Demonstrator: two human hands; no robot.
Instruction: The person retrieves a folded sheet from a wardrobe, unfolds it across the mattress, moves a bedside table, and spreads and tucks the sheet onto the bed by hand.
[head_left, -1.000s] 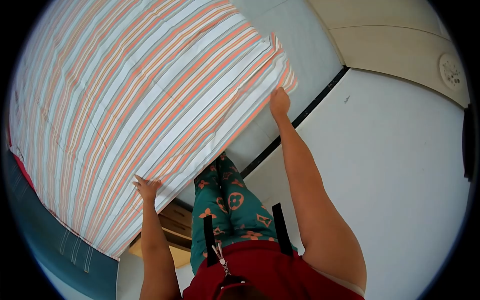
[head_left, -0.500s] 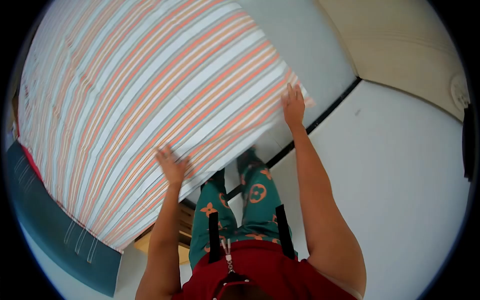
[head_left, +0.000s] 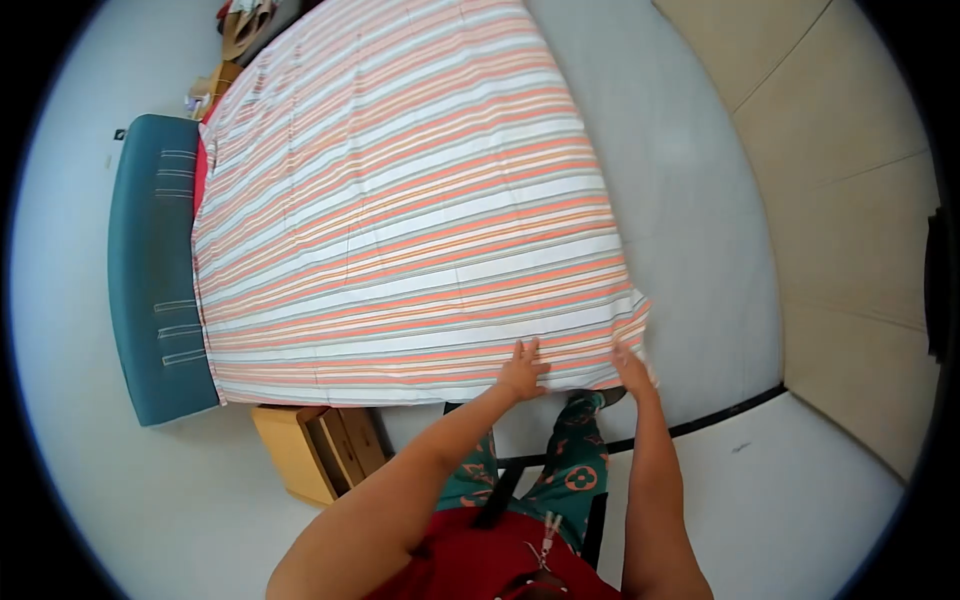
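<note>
A striped bed sheet (head_left: 420, 260) in white, orange and grey covers the bed. My left hand (head_left: 523, 372) lies on the sheet near its front edge with the fingers spread. To its right, my right hand (head_left: 632, 370) is at the near corner of the sheet. Its fingers stretch forward over the fabric, slightly blurred. The sheet's corner hangs loosely beside that hand. Wrinkles run across the far left part of the cloth.
A teal headboard (head_left: 155, 270) stands at the left end of the bed. Below it is a wooden bedside cabinet (head_left: 290, 450). Beige wardrobe doors (head_left: 850, 230) line the right side, across a grey floor strip (head_left: 690, 200). A dark floor line (head_left: 730, 410) runs near my feet.
My view has turned, so the bed and headboard now show more fully. Both hands have shifted right along the sheet's edge, with my right hand now at the corner.
</note>
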